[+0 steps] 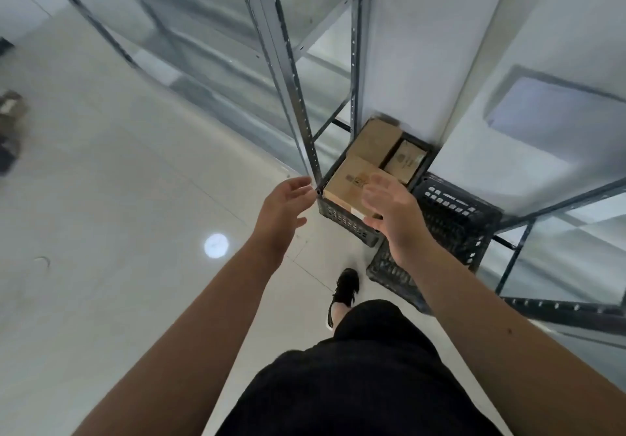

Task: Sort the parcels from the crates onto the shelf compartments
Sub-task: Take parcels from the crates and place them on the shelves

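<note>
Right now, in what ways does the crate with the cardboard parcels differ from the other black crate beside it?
The far crate holds cardboard parcels; the near crate shows none, only its slotted inside. The far crate stands at the foot of the shelf post; the near crate lies closer to the person, partly behind the right hand. Both are black, with perforated walls, on the floor.

shelf post [298, 103] beside crate [345, 222], top open
</note>
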